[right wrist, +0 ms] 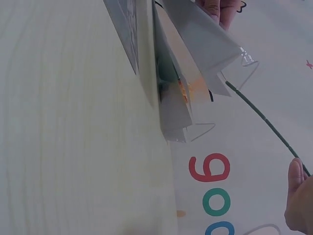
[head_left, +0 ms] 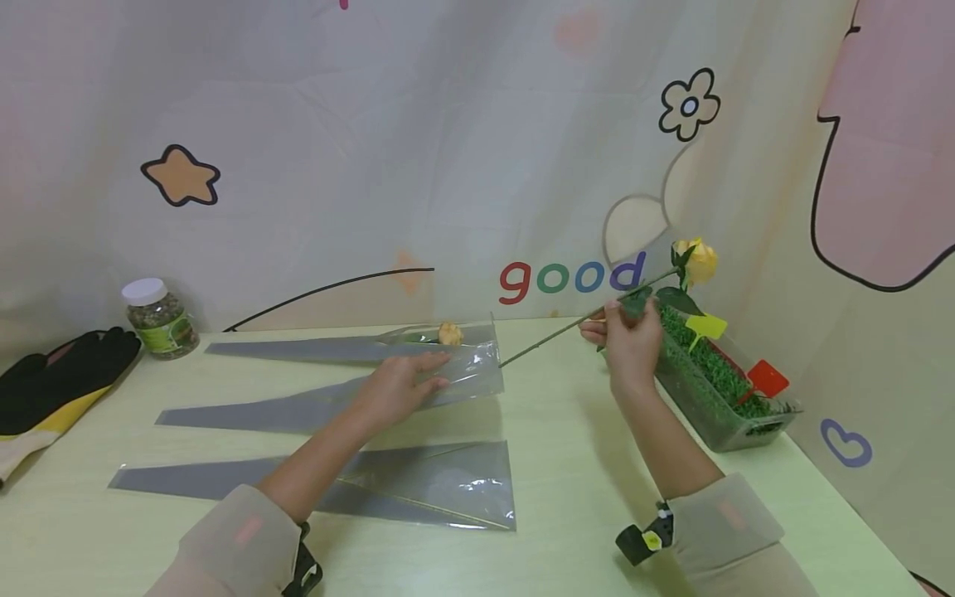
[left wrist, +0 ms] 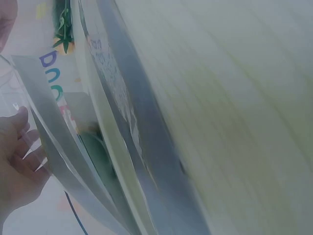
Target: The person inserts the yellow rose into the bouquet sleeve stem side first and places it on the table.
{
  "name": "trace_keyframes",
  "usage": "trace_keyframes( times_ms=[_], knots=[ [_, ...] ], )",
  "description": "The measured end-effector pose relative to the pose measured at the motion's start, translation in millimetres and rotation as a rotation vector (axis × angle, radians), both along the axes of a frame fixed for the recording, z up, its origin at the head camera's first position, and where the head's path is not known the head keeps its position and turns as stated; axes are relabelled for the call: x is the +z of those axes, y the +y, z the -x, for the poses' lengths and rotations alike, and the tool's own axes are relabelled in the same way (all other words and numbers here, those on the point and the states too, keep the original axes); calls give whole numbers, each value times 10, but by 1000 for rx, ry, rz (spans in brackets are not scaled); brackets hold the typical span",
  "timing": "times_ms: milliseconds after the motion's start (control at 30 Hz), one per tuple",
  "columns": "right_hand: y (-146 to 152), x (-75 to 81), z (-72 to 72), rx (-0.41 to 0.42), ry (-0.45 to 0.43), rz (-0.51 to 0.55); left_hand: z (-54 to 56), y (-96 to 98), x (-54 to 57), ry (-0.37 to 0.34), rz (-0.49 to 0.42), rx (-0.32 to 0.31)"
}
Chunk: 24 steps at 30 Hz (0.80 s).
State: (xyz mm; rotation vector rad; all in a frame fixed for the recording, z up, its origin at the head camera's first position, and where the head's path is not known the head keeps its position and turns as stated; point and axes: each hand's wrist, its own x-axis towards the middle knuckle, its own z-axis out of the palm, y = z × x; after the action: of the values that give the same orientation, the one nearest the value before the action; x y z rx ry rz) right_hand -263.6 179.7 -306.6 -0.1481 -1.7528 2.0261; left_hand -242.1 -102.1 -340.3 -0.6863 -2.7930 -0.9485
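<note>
In the head view my right hand (head_left: 634,344) pinches the green stem of a yellow rose (head_left: 700,260) below its leaves. The bloom points up and right, while the stem slants down left. Its lower end is at the mouth of the middle flower sleeve (head_left: 246,414), a grey wrapper with a clear front. On that sleeve near its wide end is my left hand (head_left: 399,390), holding it between thumb and fingers. The right wrist view shows the sleeve raised off the table, its mouth gaping at the stem (right wrist: 266,120).
Behind lies another sleeve (head_left: 298,350) with a pale rose (head_left: 450,333) inside; a flat sleeve (head_left: 418,481) lies in front. At right stands a clear planter (head_left: 734,435) of green grass with yellow and red tags. A lidded jar (head_left: 166,327) and black-yellow gloves (head_left: 70,377) are at left.
</note>
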Motion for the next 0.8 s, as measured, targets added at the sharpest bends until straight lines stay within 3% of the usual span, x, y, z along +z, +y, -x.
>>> trace_keyframes(
  times_ms=[367, 600, 800],
  knots=[
    [-113, -92, 7, 41, 17, 10, 17, 9, 15, -1, -7, -7],
    [-194, -134, -22, 79, -27, 14, 18, 4, 33, 6, 1, 21],
    [-280, -179, -45, 93, -82, 35, 30, 2, 37, 20, 0, 8]
  ],
)
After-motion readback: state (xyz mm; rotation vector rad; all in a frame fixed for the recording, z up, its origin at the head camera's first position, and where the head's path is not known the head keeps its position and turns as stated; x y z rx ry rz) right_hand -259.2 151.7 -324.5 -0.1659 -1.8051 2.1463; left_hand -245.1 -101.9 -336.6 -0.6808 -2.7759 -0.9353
